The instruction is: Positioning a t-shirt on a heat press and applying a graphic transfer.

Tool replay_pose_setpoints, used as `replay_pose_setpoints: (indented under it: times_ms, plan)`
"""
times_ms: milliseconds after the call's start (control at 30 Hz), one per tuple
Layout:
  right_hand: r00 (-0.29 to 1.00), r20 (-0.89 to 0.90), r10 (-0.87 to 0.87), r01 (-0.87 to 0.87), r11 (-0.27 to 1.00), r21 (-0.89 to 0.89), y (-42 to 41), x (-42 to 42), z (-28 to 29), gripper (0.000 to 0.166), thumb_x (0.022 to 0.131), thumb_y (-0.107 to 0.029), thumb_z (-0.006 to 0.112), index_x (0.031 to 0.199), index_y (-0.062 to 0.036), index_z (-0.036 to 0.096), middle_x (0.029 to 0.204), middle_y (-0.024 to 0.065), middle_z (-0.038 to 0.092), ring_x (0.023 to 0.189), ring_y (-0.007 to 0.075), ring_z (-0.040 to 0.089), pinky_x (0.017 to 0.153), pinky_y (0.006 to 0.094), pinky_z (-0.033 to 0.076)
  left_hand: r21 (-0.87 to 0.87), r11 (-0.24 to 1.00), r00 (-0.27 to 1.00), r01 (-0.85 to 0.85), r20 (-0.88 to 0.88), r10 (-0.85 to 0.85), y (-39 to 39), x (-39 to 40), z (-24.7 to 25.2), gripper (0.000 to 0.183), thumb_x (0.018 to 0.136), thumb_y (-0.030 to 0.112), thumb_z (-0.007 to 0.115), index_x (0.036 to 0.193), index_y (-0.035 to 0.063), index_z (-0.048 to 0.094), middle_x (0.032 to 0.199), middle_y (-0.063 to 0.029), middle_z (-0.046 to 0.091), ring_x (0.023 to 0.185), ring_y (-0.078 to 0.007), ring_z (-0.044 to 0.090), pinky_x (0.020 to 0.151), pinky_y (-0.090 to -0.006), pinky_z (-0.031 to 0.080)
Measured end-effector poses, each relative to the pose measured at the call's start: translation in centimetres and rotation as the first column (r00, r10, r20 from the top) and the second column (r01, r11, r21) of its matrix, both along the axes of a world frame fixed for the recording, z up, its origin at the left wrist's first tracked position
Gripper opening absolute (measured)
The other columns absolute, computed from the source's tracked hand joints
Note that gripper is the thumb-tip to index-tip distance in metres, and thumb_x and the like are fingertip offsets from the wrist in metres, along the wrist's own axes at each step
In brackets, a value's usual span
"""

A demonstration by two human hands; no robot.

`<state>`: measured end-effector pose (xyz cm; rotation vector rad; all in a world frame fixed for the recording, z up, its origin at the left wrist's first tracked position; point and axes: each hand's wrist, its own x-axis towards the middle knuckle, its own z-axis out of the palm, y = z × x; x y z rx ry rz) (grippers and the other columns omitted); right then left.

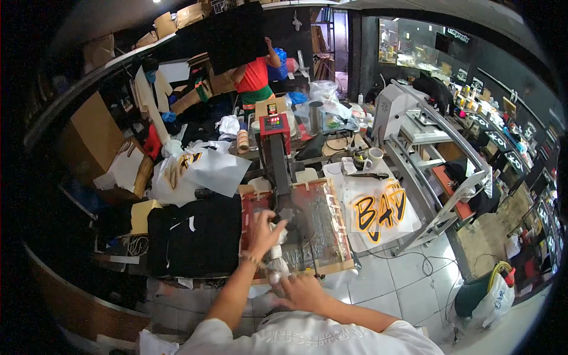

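A heat press (319,222) stands right in front of me, its flat top covered with foil and tape. Its red control box (274,125) has a lit display. My right hand (304,290) is closed around the near end of the press's lever handle (276,255), which is wrapped in white material. Over the press, beside the upper part of that handle, my left hand (265,228) has its fingers spread and holds nothing visible. A folded black garment (195,235) with a small white mark lies left of the press.
Right of the press, a printed transfer sheet (381,213) with black and orange lettering lies below mugs (375,154). A large grey press frame (443,177) stands beyond. Crumpled film (204,171) lies at left. Behind, a person in red (254,77) holds up a black panel (235,35).
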<state>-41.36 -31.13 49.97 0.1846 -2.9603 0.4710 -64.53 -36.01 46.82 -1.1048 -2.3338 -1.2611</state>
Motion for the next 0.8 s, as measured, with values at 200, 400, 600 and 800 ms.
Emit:
replay_pose_setpoints:
  times_ms: [200, 400, 600, 800]
  plan:
    - [0.985, 0.170, -0.021, 0.024, 1.000, -0.020, 0.9, -2.2, -2.1, 0.057, 0.077, -0.056, 0.069, 0.102, -0.0054, 0.057, 0.072, 0.0155, 0.068, 0.067, 0.0365, 0.069, 0.057, 0.0472, 0.054, -0.163, 0.986, 0.869, -0.021, 0.485, 0.098, 5.1, -4.6, -3.1, 0.065, 0.076, 0.050, 0.078, 0.102, 0.0068, 0.038, 0.096, -0.0124, 0.048, 0.092, -0.0289, 0.048, 0.084, -0.0425, 0.042]
    - [0.995, 0.096, 0.035, -0.032, 0.999, -0.033, 1.3, -1.0, 9.0, 0.035, 0.080, -0.035, 0.069, 0.094, -0.0039, 0.063, 0.074, 0.0144, 0.068, 0.068, 0.0327, 0.070, 0.056, 0.0440, 0.056, -0.408, 0.907, 0.949, 0.102, 0.314, 0.035, 4.3, -4.0, 5.0, 0.076, 0.068, 0.041, 0.087, 0.112, 0.0036, 0.037, 0.103, -0.0144, 0.051, 0.092, -0.0262, 0.056, 0.080, -0.0409, 0.047]
    - [0.953, -0.274, 0.127, -0.100, 0.989, 0.111, 1.8, -2.0, 18.1, 0.045, 0.080, -0.047, 0.068, 0.096, -0.0059, 0.060, 0.077, 0.0091, 0.064, 0.065, 0.0281, 0.066, 0.054, 0.0398, 0.051, 0.232, 0.966, 0.629, 0.114, 0.736, -0.251, -0.2, -5.8, 10.9, 0.049, 0.089, 0.036, 0.070, 0.118, 0.0035, 0.049, 0.110, -0.0107, 0.059, 0.102, -0.0168, 0.059, 0.081, -0.0320, 0.050]
    - [0.284, -0.956, 0.072, 0.170, 0.978, 0.124, 6.8, -12.5, 32.2, 0.045, 0.071, -0.044, 0.073, 0.091, -0.0051, 0.060, 0.088, 0.0105, 0.056, 0.088, 0.0268, 0.052, 0.084, 0.0409, 0.039, 0.712, 0.693, 0.986, -0.114, 0.165, -0.008, -7.9, 4.1, 16.1, 0.030, 0.096, 0.026, 0.059, 0.110, -0.0004, 0.057, 0.104, -0.0104, 0.060, 0.096, -0.0203, 0.059, 0.090, -0.0359, 0.047]
